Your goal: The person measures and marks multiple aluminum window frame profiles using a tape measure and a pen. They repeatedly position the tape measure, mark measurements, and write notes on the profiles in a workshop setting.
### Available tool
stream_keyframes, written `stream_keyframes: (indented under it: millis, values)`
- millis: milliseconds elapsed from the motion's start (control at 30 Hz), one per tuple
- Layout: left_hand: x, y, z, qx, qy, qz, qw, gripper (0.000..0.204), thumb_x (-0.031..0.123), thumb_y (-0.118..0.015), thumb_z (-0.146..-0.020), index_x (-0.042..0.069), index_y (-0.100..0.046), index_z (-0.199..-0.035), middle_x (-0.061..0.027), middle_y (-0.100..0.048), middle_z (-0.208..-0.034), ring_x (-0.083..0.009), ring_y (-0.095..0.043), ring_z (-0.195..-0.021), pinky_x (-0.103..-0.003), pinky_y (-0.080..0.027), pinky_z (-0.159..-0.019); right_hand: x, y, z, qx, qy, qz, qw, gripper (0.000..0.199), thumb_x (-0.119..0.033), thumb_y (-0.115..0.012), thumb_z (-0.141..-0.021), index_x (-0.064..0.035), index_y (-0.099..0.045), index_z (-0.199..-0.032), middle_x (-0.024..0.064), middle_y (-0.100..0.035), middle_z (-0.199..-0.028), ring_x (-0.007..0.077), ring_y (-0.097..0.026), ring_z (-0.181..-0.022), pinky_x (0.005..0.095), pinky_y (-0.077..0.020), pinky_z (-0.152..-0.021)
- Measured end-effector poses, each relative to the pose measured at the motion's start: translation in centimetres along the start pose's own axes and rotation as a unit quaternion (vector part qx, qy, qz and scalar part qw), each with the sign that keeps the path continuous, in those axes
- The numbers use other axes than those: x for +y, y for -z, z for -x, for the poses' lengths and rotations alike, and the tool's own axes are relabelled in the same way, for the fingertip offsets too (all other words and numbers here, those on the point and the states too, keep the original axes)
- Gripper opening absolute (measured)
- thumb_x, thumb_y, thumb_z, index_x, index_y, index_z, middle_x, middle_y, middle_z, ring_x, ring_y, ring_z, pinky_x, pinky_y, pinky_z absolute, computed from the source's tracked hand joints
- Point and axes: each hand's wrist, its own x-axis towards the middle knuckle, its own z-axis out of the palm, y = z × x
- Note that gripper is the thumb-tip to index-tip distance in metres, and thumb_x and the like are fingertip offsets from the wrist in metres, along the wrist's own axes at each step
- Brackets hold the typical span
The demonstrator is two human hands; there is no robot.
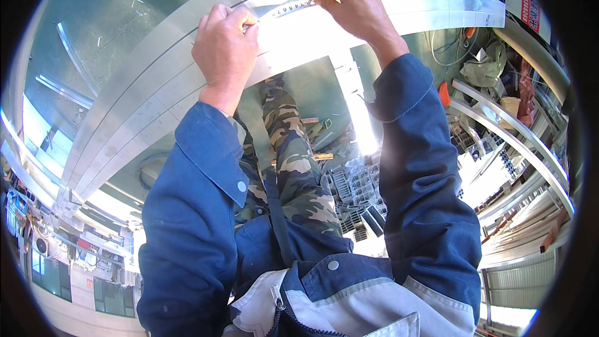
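Between my two hands stretches a thin, shiny strip (293,9) with a row of dark printed marks; glare hides what kind of strip it is. It lies over long silver metal profiles (156,65) set side by side in front of me. My left hand (226,47) is closed in a pinch at the strip's left end, close above the profiles. At the other end, my right hand (355,11) pinches the strip between thumb and fingers. A small pale piece shows at the right fingertips. Bright light washes out the metal below the strip.
Loose metal strips (75,56) lie on the green floor at the left. On the right are cables (446,50), an orange-red object (444,94) and long curved-looking profiles (518,131). Below, beside my legs, sits a pile of dark-ended hollow sections (355,193).
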Motion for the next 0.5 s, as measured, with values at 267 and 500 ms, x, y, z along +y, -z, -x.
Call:
stream_keyframes:
  millis: [267,500]
  values:
    - [0.05,-0.06,-0.13,-0.004,-0.004,-0.005,1.000,0.011,0.019,-0.082,-0.078,0.018,-0.071,-0.079,0.0024,-0.061,-0.081,-0.0224,-0.063,-0.083,-0.038,-0.051,-0.066,0.10,0.13,-0.09,0.003,0.006,-0.004,1.000,0.024,-0.028,-0.070,-0.099,-0.0096,-0.076,-0.113,0.0135,-0.068,-0.106,0.0318,-0.067,-0.098,0.0380,-0.0550,-0.081]
    - [-0.07,-0.21,-0.10,0.005,-0.005,-0.002,1.000,0.011,0.019,-0.083,-0.078,0.017,-0.072,-0.080,0.0022,-0.061,-0.081,-0.0227,-0.063,-0.083,-0.038,-0.050,-0.066,-0.16,0.13,-0.07,0.004,-0.001,0.001,1.000,0.025,-0.029,-0.070,-0.099,-0.0097,-0.076,-0.113,0.0137,-0.069,-0.108,0.0316,-0.067,-0.098,0.0384,-0.0549,-0.081]
